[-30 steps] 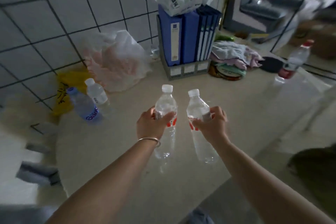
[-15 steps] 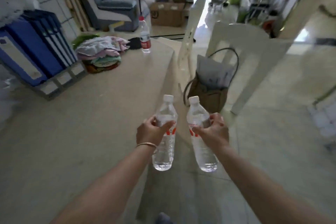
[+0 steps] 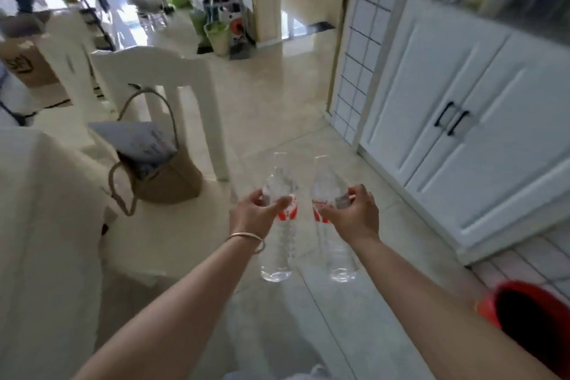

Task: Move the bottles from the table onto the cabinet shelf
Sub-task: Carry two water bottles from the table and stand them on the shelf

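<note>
The single head camera is looking forward and down, close over both forearms, facing the white cabinet (image 3: 462, 133) and floor.

Both arms outstretched; left hand (image 3: 257, 215), right hand (image 3: 354, 215) curled, gripping.

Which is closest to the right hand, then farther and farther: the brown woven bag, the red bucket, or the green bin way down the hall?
1. Red plastic bucket, low on the right hand's side.
2. Brown woven bag, left, on the chair.
3. Green bin, far up the hallway.
</note>
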